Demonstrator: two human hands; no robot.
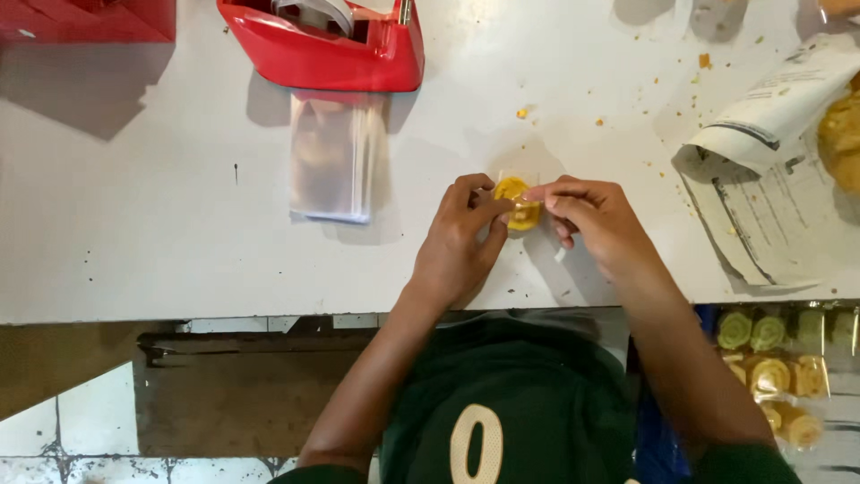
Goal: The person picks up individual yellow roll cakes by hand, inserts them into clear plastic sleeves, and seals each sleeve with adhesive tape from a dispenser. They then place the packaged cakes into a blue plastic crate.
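Here, at the near edge of the white, crumb-speckled table (161, 224), both hands meeting over one small item. Left hand (457, 242) curled, thumb and forefinger pinching the left side of a small yellow spiral-shaped snack in a clear plastic wrapper (518, 203). Right hand (596, 224) mirrored on the other side, fingertips pressed together on the wrapper's right edge, remaining fingers tucked beneath. Held just above or lightly against the tabletop; impossible to tell which. Gripped from both sides, apparently to keep the thin wrapper taut and flat around the piece inside.

Further back and to the left, a stack of empty clear plastic sleeves (333, 157), lying flat within easy reach of the left hand. Touching its far end, a red plastic tape dispenser with a grey roll (331, 45), cutter facing the stack, probably placed so for short reaches. Off in the far left corner, part of a red box (90, 20), well apart.

To the right, printed white paper (770, 179) spread as a liner, one corner curled over, with a heap of golden-yellow snacks (842, 139) at the frame's edge. Scattered orange crumbs (704, 61) between paper and hands. Below the table edge on the right, yellow and green wrapped spiral snacks (775, 372) gathered together, seemingly in a clear bag or container.
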